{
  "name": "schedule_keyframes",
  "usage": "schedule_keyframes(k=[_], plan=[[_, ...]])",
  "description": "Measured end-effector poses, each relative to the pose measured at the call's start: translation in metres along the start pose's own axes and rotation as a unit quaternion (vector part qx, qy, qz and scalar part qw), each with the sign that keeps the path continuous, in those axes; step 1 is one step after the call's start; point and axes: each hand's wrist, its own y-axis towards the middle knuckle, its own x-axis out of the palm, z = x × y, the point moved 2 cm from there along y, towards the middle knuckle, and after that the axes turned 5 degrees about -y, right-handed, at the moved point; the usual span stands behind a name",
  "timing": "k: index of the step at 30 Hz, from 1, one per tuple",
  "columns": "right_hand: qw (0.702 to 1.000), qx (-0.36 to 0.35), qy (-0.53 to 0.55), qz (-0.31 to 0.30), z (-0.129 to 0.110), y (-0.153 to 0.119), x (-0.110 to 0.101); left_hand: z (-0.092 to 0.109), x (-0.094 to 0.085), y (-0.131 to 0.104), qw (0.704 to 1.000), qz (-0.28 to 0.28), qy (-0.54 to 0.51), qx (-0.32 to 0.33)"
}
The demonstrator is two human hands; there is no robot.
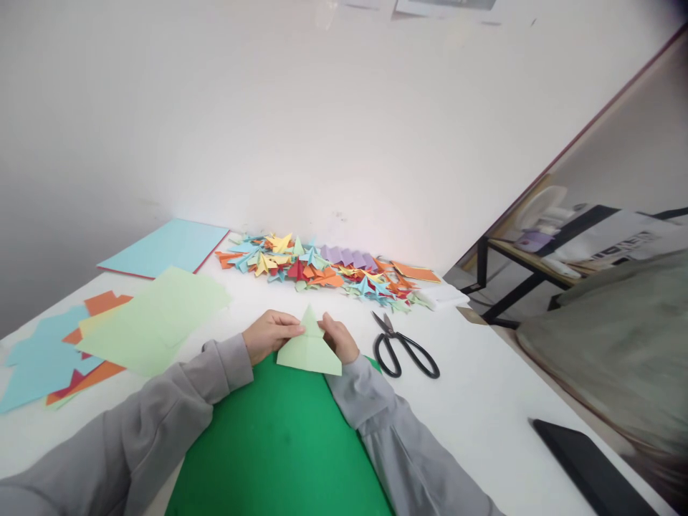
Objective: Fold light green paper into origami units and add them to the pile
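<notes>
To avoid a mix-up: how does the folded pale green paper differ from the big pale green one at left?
The folded paper is smaller and narrows to a tip; the big paper is broader. The left hand and right hand hold the folded paper; the big paper lies on coloured sheets. Both are pale green.

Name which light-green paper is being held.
The pointed, folded piece between left hand and right hand; the large light-green sheet lies at left, others lie in the colourful pile.

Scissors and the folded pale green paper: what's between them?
In the head view, the right hand lies between the scissors and the folded paper, with a strip of white tabletop between hand and scissors.
</notes>
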Motion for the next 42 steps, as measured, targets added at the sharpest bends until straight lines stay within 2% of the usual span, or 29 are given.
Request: schedule_keyframes(k=[6, 9, 13, 20, 24, 29, 34, 37, 42], plan=[[0.998, 0.025, 0.046, -0.022, 0.004, -0.006, 0.007, -0.003, -0.005, 0.001, 0.999, 0.022, 0.042, 0.015], [0.997, 0.037, 0.065, -0.016, 0.005, -0.005, 0.007, -0.003, -0.006, 0.001, 0.998, 0.038, 0.036, 0.023], [0.998, 0.020, 0.062, 0.003, 0.002, -0.005, 0.007, -0.001, -0.005, 0.001, 0.998, 0.050, 0.013, 0.019], [0.993, 0.047, 0.108, 0.005, 0.001, -0.003, 0.005, 0.001, -0.002, 0.000, 0.998, 0.067, 0.012, 0.003], [0.985, 0.022, 0.171, 0.012, 0.003, 0.004, 0.000, 0.004, -0.005, 0.003, 0.993, 0.099, -0.039, 0.049], [0.972, 0.006, 0.234, -0.019, 0.004, 0.006, 0.004, 0.006, -0.008, 0.007, 0.991, 0.050, -0.068, 0.106], [0.987, -0.063, 0.145, 0.031, 0.008, 0.005, 0.008, 0.004, -0.008, 0.006, 0.989, 0.081, -0.031, 0.123], [0.992, -0.063, 0.099, 0.050, 0.010, 0.005, 0.007, 0.004, -0.006, 0.005, 0.988, 0.096, 0.007, 0.119], [0.990, -0.053, 0.110, 0.073, 0.011, 0.006, 0.003, 0.005, -0.004, 0.004, 0.988, 0.098, 0.048, 0.108]])
